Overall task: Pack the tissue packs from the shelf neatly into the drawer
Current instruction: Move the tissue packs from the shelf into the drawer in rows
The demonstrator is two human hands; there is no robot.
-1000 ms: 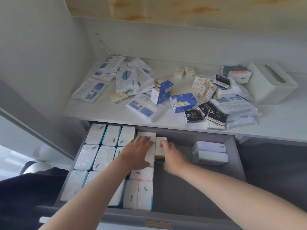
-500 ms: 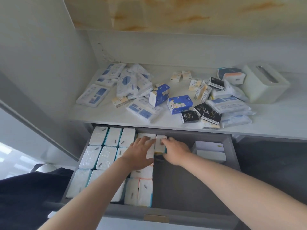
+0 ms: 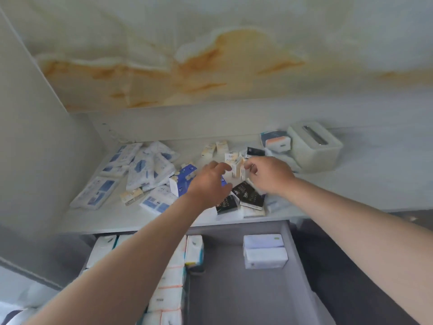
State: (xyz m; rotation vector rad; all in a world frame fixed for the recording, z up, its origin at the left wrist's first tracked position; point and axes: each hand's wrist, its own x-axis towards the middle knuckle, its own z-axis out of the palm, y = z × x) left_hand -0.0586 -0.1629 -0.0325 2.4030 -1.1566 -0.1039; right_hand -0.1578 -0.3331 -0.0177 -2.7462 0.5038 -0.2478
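Loose tissue packs lie scattered on the white shelf (image 3: 121, 219). My right hand (image 3: 269, 175) is up at the shelf, its fingers curled onto the right edge of an upright cream tissue pack (image 3: 237, 170). My left hand (image 3: 209, 182) reaches toward the same pack from the left with its fingers stretched out, above a blue tissue box (image 3: 181, 181). Black packs (image 3: 248, 195) lie just below both hands. Below the shelf, the open grey drawer (image 3: 234, 289) holds rows of white packs (image 3: 168, 277) on its left and two white packs (image 3: 264, 252) at its back right.
Flat blue-and-white packs (image 3: 140, 170) are piled at the shelf's left, near the side wall. A white tissue dispenser box (image 3: 315, 146) stands at the back right, with an orange-and-white pack (image 3: 277, 143) beside it. A marbled panel overhangs the shelf.
Both hands have left the drawer and risen to the shelf, meeting at the cream pack. The view has tilted upward. The pack they were placing now stands in the drawer.
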